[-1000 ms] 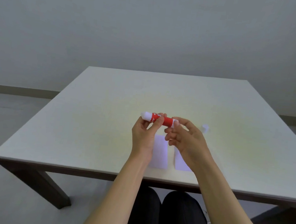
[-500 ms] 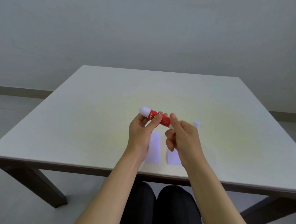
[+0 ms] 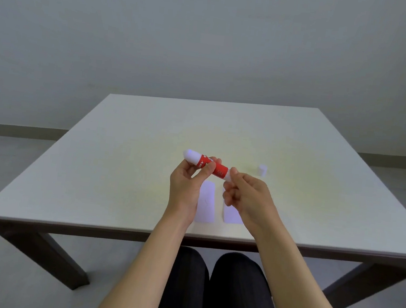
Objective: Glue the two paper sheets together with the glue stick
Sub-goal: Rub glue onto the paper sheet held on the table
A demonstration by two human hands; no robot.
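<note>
Above the table's near edge (image 3: pixel 119 229), the left hand (image 3: pixel 185 189) clamps the red glue stick (image 3: pixel 208 165) while the right hand (image 3: pixel 245 196) pinches its base. Over-twisting could extend too much glue, smearing both paper sheets (image 3: pixel 206 204) lying side by side below; the cap (image 3: pixel 262 169) sits to the far right.

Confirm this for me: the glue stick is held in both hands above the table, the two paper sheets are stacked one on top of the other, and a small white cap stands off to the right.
One thing is wrong. In the head view the two paper sheets lie side by side with a gap of table between them, not stacked. The rest holds: the left hand and right hand hold the glue stick above the table, and the small white cap stands to the right.
</note>
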